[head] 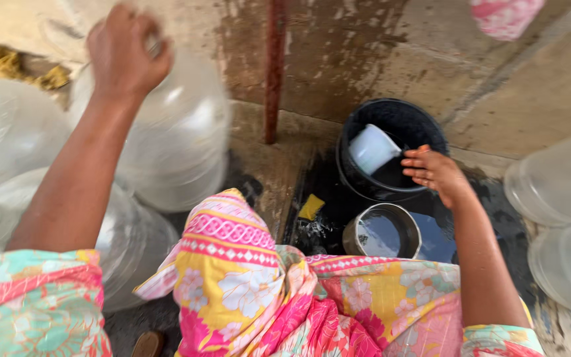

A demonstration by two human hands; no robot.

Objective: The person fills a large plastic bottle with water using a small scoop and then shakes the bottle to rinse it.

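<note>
Floral garment (259, 291) in foreground; left hand (127, 49) clamped on the clear jug (180, 139) top; right hand (434, 172), fingers apart, beside white cup (371, 149) in black bucket (424, 125).

Hands (127, 49) — jug (180, 132), bucket (391, 149)

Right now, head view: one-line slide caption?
Left hand grips a clear jug's top; right hand reaches into a black bucket.
</note>
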